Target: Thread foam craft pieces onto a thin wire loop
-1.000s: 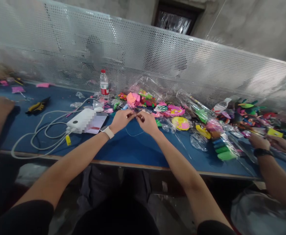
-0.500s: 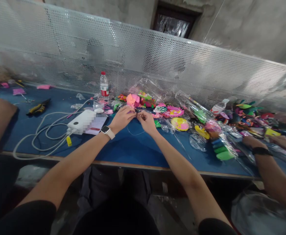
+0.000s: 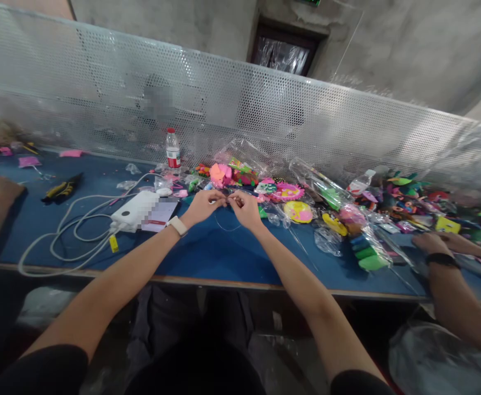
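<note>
Head view: right of the red-capped bottle (image 3: 173, 149) and nearer the wearer, the left hand (image 3: 202, 207) and right hand (image 3: 246, 209) come together above the blue table (image 3: 216, 260), their fingertips nearly meeting. A thin strand (image 3: 227, 230) curves just below those fingertips, on the wearer's side — farther from the bottle than the grip is. Both hands are curled, each thumb bent toward its fingers as in a pinch; whether either is closed on the strand, or on something smaller, I cannot tell. Right of the bottle, just beyond the hands, is a pink and orange piece (image 3: 221, 175); farther right, a yellow disc (image 3: 299, 212). Left of the bottle and nearer the wearer lies a white box (image 3: 127, 213) — well right of it, a co-worker's hand (image 3: 432, 242).
</note>
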`<action>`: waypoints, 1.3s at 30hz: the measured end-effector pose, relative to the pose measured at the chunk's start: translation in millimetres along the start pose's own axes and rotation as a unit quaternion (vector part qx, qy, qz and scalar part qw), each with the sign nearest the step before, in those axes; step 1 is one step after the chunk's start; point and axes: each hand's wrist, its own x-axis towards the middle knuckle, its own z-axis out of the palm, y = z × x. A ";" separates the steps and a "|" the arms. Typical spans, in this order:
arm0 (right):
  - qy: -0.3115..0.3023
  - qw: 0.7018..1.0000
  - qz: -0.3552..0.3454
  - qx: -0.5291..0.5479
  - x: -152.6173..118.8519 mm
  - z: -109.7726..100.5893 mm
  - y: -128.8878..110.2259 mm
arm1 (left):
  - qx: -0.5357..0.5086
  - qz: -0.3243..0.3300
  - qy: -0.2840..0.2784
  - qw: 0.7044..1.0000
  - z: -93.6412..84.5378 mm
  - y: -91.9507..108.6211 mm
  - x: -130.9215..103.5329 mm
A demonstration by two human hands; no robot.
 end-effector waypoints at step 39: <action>-0.036 0.995 0.089 0.031 2.5 4.5 -5.6 | 0.401 0.180 0.081 0.895 -1.9 12.1 -6.4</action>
